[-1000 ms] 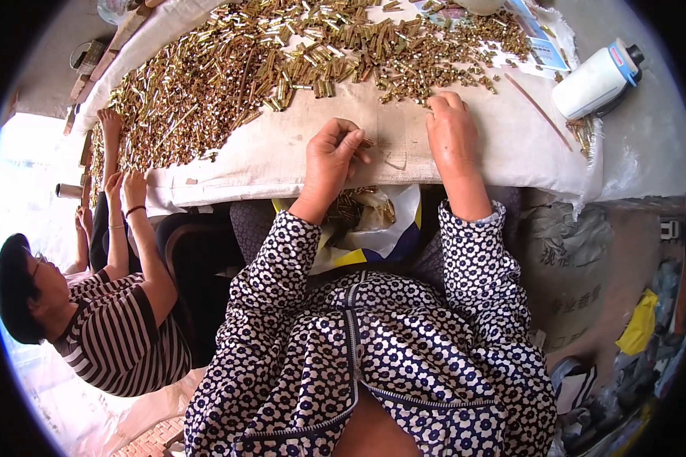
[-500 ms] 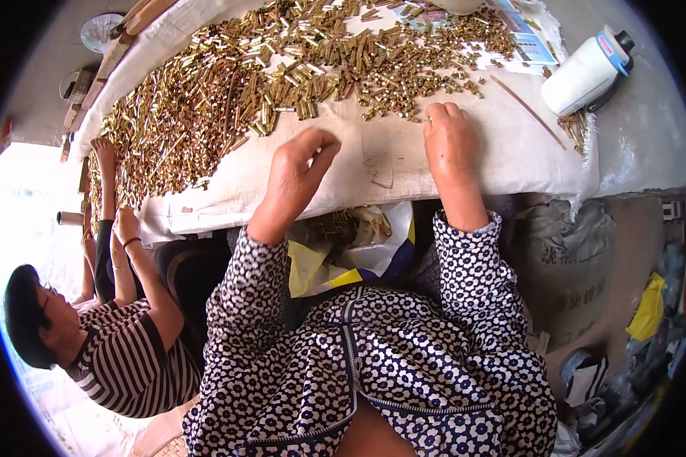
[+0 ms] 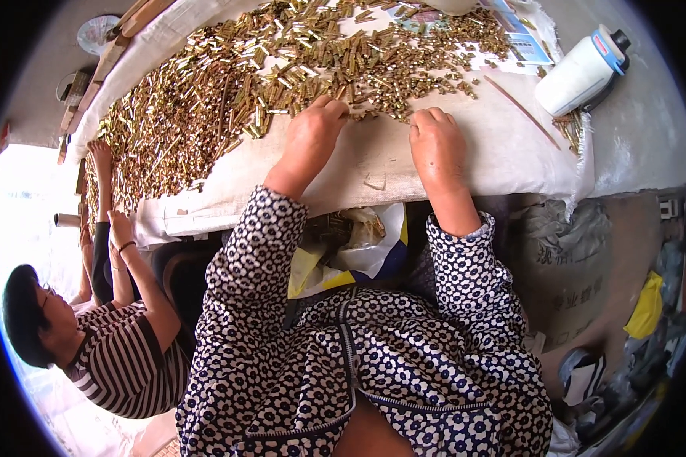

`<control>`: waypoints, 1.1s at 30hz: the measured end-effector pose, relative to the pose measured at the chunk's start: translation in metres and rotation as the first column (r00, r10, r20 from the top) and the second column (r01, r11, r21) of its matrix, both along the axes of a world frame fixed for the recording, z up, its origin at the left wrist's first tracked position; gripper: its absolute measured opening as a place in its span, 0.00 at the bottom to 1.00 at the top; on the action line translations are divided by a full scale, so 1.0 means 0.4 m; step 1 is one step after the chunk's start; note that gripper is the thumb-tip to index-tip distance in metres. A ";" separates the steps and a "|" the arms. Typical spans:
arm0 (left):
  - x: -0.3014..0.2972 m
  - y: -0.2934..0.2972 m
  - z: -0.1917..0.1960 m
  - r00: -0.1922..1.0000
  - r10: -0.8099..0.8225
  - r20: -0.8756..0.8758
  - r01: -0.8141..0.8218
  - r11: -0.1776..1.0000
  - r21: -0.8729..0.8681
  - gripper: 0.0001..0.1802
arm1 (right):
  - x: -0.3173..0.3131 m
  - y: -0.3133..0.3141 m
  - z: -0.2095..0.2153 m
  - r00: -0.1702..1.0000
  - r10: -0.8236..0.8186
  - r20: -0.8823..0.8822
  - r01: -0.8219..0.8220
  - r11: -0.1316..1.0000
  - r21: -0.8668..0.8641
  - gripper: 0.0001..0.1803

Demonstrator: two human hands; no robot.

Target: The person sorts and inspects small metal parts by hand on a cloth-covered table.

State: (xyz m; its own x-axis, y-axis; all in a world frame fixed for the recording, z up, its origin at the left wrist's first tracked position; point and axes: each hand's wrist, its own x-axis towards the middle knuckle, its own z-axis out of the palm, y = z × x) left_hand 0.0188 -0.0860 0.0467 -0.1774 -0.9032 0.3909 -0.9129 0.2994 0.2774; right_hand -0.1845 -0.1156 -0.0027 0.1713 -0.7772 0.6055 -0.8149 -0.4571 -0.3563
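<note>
A broad pile of small brass-coloured metal pieces [image 3: 290, 68], some short and nut-like, some longer tubes or rods, covers the far part of a cloth-covered table [image 3: 373, 164]. My left hand [image 3: 313, 139] reaches to the near edge of the pile, its fingers bent together and its tips among the pieces. Just to the right, my right hand [image 3: 439, 146] rests at the same edge with curled fingers pointing down. What either hand pinches is hidden under the fingers. Between the hands lie a few short pieces on the cloth.
On the right, a white bottle with a blue band [image 3: 579, 72] lies near a thin brown stick [image 3: 522, 112]. A co-worker in a striped shirt [image 3: 126, 362] reaches to the pile's left side. Below the table edge, an open plastic bag [image 3: 389, 236] holds brass-coloured pieces.
My left hand has moved forward and right to the pile's edge. The right hand has shifted slightly left, nearer to the left one.
</note>
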 end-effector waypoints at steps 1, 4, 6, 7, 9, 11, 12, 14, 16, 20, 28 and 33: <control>0.016 0.025 -0.003 1.000 0.011 0.000 -0.011 1.000 -0.001 0.07 | 0.009 0.003 -0.009 1.000 0.011 0.000 -0.011 1.000 -0.001 0.07; 0.062 0.085 -0.039 0.969 -0.016 -0.247 0.037 0.996 0.083 0.08 | 0.036 0.014 -0.026 0.875 0.208 0.437 -0.306 0.937 0.169 0.08; 0.074 0.121 -0.054 0.921 0.059 -0.386 0.000 0.989 0.151 0.08 | 0.045 0.033 -0.022 0.664 0.242 0.707 -0.596 0.742 0.306 0.07; 0.074 0.138 -0.056 0.850 0.126 -0.512 -0.012 0.975 0.221 0.09 | 0.050 0.040 -0.017 0.664 0.248 0.705 -0.602 0.737 0.308 0.07; 0.067 0.167 -0.047 0.775 0.196 -0.601 -0.004 0.952 0.305 0.09 | 0.064 0.055 -0.002 0.567 0.242 0.787 -0.721 0.607 0.333 0.06; 0.060 0.185 -0.044 0.688 0.266 -0.676 0.017 0.924 0.382 0.09 | 0.074 0.071 0.007 0.526 0.219 0.822 -0.764 0.547 0.343 0.07; 0.058 0.191 -0.045 0.640 0.269 -0.720 0.062 0.915 0.398 0.09 | 0.077 0.079 0.011 0.485 0.186 0.854 -0.799 0.491 0.347 0.07; 0.053 0.201 -0.052 0.587 0.274 -0.761 0.105 0.907 0.408 0.10 | 0.079 0.090 0.014 0.451 0.155 0.879 -0.823 0.453 0.343 0.07; 0.044 0.208 -0.059 0.589 0.221 -0.778 0.124 0.926 0.357 0.09 | 0.084 0.097 0.015 0.416 0.120 0.901 -0.845 0.417 0.335 0.07; 0.026 0.222 -0.044 0.575 0.240 -0.782 0.117 0.922 0.369 0.08 | 0.095 0.109 0.015 0.443 0.170 0.880 -0.831 0.447 0.331 0.07; 0.025 0.232 -0.047 0.310 0.277 -0.910 0.170 0.925 0.340 0.06 | 0.097 0.115 0.005 0.406 0.144 0.902 -0.847 0.430 0.313 0.08; 0.013 0.232 -0.068 0.218 0.147 -0.965 0.134 0.975 0.179 0.06 | 0.106 0.122 0.018 0.315 0.081 0.946 -0.888 0.378 0.263 0.08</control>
